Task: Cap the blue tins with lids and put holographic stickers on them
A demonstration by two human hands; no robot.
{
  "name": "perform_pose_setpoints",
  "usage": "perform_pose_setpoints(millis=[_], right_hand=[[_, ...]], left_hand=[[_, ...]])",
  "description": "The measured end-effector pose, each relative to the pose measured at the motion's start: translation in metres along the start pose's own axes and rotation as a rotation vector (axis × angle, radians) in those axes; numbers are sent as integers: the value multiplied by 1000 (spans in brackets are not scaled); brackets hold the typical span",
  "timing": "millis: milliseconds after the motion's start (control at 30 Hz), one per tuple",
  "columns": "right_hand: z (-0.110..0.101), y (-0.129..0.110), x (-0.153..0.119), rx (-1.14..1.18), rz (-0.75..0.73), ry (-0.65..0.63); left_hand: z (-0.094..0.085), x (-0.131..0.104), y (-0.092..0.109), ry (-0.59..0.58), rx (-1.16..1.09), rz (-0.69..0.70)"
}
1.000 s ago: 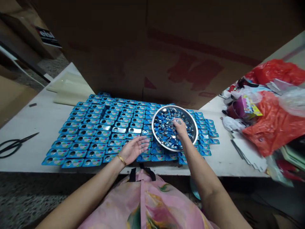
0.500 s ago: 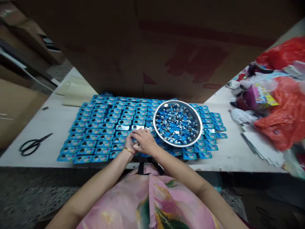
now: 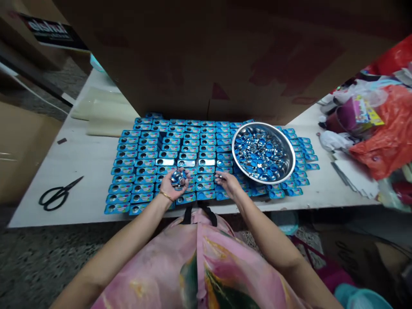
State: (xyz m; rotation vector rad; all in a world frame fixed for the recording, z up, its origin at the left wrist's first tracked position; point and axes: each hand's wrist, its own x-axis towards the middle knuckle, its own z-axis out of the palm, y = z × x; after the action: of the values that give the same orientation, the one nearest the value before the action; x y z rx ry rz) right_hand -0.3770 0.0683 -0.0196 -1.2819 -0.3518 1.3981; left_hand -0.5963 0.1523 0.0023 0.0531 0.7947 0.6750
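My left hand (image 3: 171,186), palm up with fingers curled, cradles several small round metal caps (image 3: 179,179), silvery and blue. My right hand (image 3: 228,182) is pinched over the blue packs, with a small shiny cap (image 3: 221,175) at its fingertips, partly hidden. Beneath both hands spread rows of small blue printed packs (image 3: 205,177); many show a dark round spot, others a blue or silvery one. On top of the packs at right rests a round steel bowl (image 3: 292,150), holding many of the same blue and silver caps (image 3: 260,154).
A large cardboard box (image 3: 180,64) stands behind the packs. Black scissors (image 3: 59,195) lie at left, near a beige sheet (image 3: 106,113). Red plastic bags (image 3: 386,133), a purple container (image 3: 346,115) and white cards (image 3: 354,176) crowd the right end of the white table (image 3: 86,159).
My hands were together, the right over the left. Now they are apart: the left lies palm up with caps showing, and the right has moved right, close to the bowl. The view has shifted.
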Motion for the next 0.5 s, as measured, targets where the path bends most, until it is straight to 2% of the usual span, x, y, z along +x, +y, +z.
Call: perform_pose_setpoints(millis=[100, 200, 367, 433, 500], right_hand=[[0, 18, -8, -29, 49, 90], [17, 31, -11, -242, -49, 91], [60, 33, 5, -1124, -338, 133], [74, 28, 14, -1439, -348, 157], [84, 23, 25, -1656, -288, 153]], left_hand=[[-17, -9, 16, 16, 69, -43], [-33, -13, 24, 7, 82, -102], [-48, -18, 28, -28, 87, -137], [-50, -20, 29, -41, 88, -143], [-49, -22, 29, -50, 80, -148]])
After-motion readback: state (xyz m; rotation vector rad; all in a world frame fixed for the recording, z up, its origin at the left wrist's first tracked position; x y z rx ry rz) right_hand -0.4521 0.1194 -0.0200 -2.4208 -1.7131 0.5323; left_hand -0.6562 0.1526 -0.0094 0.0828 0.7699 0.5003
